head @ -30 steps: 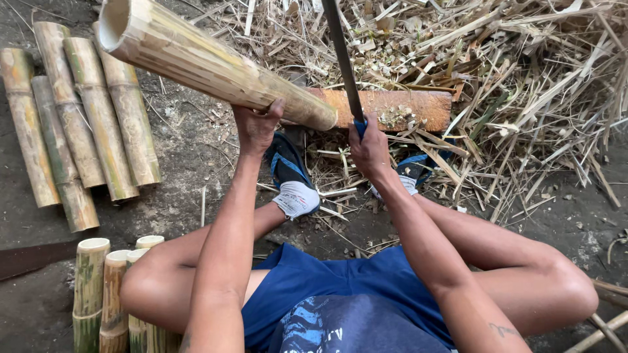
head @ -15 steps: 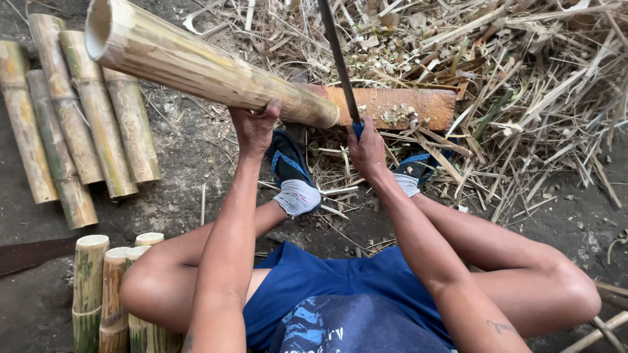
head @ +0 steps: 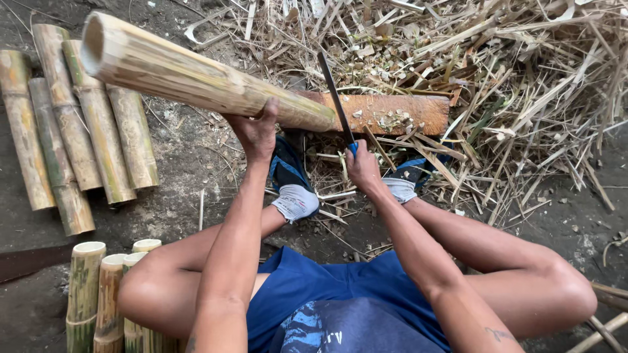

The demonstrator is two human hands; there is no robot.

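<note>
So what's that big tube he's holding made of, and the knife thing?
The tube looks like bamboo: hollow at the end, pale yellow-green, with streaky, dull skin. The left hand steadies it. The blade in the right hand seems dark, flat metal; its handle looks blue, perhaps plastic, but it is mostly hidden.

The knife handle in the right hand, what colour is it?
Blue: a bit of the knife handle peeks above the right hand in the head view.

place: outdoor bamboo-working yard | ground: bare dirt | signs: cut bamboo lengths, heaped splinters, wooden chopping block
</note>
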